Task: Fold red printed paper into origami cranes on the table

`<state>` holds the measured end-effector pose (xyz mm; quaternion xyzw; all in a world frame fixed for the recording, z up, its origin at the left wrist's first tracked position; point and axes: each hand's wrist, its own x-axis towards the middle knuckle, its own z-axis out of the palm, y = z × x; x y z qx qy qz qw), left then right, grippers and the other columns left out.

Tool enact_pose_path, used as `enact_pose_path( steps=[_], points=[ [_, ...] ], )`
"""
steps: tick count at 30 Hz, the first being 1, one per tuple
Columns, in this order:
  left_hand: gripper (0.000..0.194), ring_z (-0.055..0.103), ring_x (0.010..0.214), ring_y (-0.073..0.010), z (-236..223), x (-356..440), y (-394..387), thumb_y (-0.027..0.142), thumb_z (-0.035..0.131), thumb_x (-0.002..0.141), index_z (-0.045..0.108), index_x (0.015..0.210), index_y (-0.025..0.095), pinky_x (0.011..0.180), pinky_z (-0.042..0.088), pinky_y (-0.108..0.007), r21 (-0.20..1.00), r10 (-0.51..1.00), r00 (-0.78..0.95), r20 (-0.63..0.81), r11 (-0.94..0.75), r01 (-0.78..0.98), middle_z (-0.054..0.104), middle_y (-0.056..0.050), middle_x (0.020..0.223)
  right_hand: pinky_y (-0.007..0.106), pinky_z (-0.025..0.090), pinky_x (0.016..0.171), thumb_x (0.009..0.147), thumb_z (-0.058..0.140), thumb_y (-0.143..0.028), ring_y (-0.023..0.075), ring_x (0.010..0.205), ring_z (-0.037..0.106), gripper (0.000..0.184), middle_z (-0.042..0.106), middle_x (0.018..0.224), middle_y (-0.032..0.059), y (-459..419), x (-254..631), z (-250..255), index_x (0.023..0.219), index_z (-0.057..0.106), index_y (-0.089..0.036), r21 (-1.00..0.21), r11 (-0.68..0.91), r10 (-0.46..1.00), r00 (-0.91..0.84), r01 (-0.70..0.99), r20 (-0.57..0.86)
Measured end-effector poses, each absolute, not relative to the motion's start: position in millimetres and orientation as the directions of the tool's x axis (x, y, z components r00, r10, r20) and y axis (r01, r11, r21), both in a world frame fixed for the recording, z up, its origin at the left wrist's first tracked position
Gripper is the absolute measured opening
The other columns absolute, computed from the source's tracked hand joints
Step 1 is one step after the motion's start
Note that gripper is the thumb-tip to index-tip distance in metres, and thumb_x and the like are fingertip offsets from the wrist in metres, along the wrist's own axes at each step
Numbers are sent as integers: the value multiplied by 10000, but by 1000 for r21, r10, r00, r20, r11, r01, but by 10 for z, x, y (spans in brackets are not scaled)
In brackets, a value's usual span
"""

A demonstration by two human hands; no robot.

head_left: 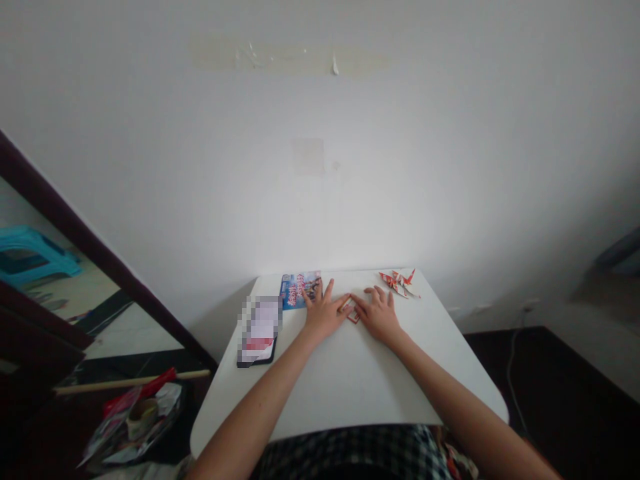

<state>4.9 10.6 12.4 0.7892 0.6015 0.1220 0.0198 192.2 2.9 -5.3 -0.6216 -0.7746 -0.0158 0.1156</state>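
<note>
A small folded piece of red and white paper (354,316) lies on the white table, partly covered by my fingers. My left hand (324,315) has its fingers spread, its thumb reaching to the paper's upper left edge and its fingertips over a blue printed leaflet (293,293). From the other side, my right hand (379,316) touches the paper with its index finger and thumb. Its remaining fingers are apart and slightly bent on the tabletop. Both hands press from above; neither visibly grips the paper.
The white table (345,393) stands against a wall. A phone (260,330), blurred in the picture, lies at its left. Red and white folded paper shapes (400,283) sit at the back right. A lined bin (143,420) stands on the floor, with a blue stool (37,253) farther left.
</note>
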Motion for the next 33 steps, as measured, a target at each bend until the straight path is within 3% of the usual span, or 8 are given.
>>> enact_pose_path(
  steps=[13, 33],
  points=[
    [476, 165, 1554, -431, 125, 15, 69, 665, 399, 955, 604, 1358, 517, 1149, -30, -805, 107, 914, 287, 288, -328, 938, 320, -16, 1676, 653, 190, 1179, 1050, 367, -474, 327, 1477, 279, 436, 477, 1496, 81, -2, 1897, -44, 1472, 478, -474, -97, 209, 955, -182, 973, 235],
    [456, 249, 1526, -430, 125, -255, -176, 658, 425, 955, 589, 1363, 536, 1147, -81, -806, 127, 904, 346, 250, -385, 914, 342, 40, 1666, 645, 192, 1166, 1050, 356, -468, 340, 1462, 281, 437, 467, 1495, 82, 35, 1915, -84, 1469, 479, -484, -119, 230, 946, -193, 966, 259]
  ],
)
